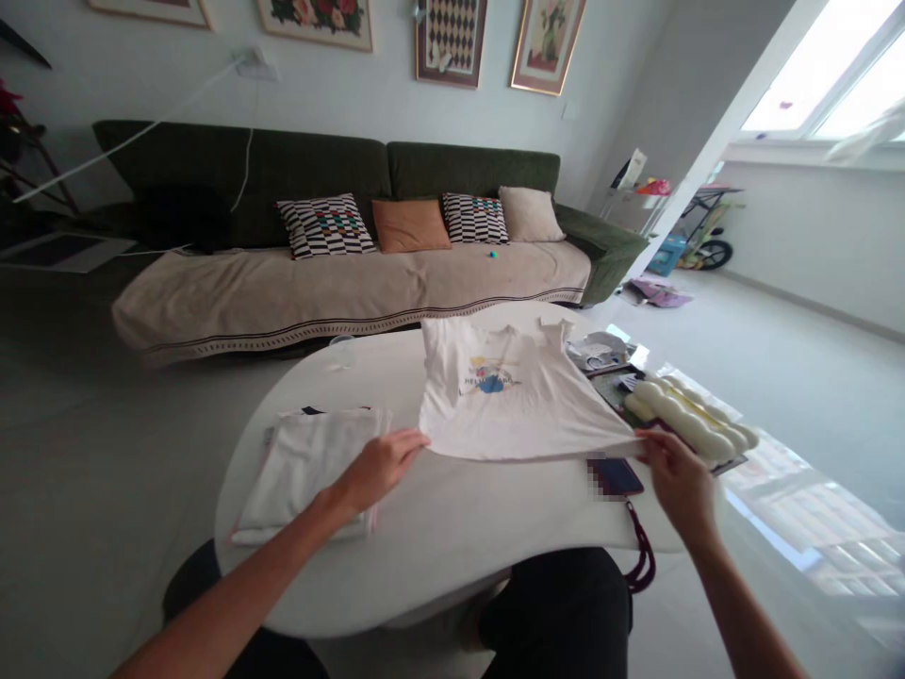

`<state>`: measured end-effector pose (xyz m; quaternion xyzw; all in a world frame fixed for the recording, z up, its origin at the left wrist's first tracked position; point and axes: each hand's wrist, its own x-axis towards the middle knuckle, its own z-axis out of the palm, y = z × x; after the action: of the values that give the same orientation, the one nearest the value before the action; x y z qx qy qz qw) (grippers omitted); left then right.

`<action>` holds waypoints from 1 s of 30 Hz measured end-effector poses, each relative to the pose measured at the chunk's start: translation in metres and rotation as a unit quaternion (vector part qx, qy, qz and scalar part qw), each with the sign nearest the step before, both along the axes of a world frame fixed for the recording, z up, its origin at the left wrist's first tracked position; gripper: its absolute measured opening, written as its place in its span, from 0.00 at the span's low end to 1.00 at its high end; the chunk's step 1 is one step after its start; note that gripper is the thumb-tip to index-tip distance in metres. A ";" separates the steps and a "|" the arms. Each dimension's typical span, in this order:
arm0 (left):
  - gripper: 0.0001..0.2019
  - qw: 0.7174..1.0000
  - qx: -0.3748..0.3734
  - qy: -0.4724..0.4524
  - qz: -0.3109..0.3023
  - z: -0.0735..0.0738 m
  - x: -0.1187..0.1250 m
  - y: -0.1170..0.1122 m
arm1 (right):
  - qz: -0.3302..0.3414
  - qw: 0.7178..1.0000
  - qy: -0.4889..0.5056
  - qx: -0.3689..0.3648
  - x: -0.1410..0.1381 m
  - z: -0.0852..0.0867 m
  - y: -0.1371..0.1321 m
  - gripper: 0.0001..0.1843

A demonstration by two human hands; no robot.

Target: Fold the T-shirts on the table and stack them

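Pinching the bottom hem of a white short-sleeved T-shirt with a blue and yellow print on its chest (513, 391), the left hand (378, 469) grips the hem's left corner and the right hand (679, 481) grips its right corner, both closed on the cloth with fingers curled over the edge. The shirt lies face up on the round white table (438, 538), collar pointing toward the long dark green sofa with a beige cover (353, 273), while the near hem is lifted slightly off the surface and stretched taut between the two grips. A likely slip, as I judge it, is that an uneven pull would skew the shirt or drag its right edge over the dark phone on a maroon cord (617, 475) lying just beside the right hand, nudging it toward the table's rim. The folded white garment (304, 467) sits just beside the left hand, partly under the wrist, so a sweep of that forearm could rumple it. The cream ribbed cushion-like object (689, 420) and the papers (598, 351) at the right lie near the shirt's sleeve and could catch it. Both forearms reach forward from the lower corners, spread wide, wrists low, palms turned down and inward.
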<state>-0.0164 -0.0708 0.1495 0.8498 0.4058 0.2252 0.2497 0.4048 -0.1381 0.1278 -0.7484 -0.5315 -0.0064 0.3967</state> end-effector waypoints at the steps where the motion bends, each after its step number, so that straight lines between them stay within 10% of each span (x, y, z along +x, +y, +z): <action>1: 0.16 0.998 -0.038 0.040 -0.009 -0.019 0.000 -0.010 | 0.013 0.999 -0.006 -0.035 0.000 -0.018 -0.008 0.18; 6: 0.10 0.978 -0.125 0.149 -0.071 -0.077 0.000 -0.045 | 0.094 0.979 -0.052 -0.171 -0.011 -0.077 -0.031 0.14; 15: 0.27 0.984 -0.080 0.156 0.022 -0.119 0.055 -0.009 | 0.213 0.937 -0.138 -0.241 -0.140 -0.131 0.015 0.24; 19: 0.28 0.984 -0.094 0.154 0.004 -0.122 0.051 0.003 | 0.195 0.928 -0.159 -0.274 -0.154 -0.146 0.007 0.28; 30: 0.18 0.963 -0.139 0.138 0.185 -0.093 0.032 0.197 | 0.163 0.915 -0.200 -0.311 -0.147 -0.153 -0.009 0.29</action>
<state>0.0154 0.1263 0.0568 0.7396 0.6139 0.0889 0.2611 0.2575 -0.1474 -0.0247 -0.7200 -0.6895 0.0743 0.0243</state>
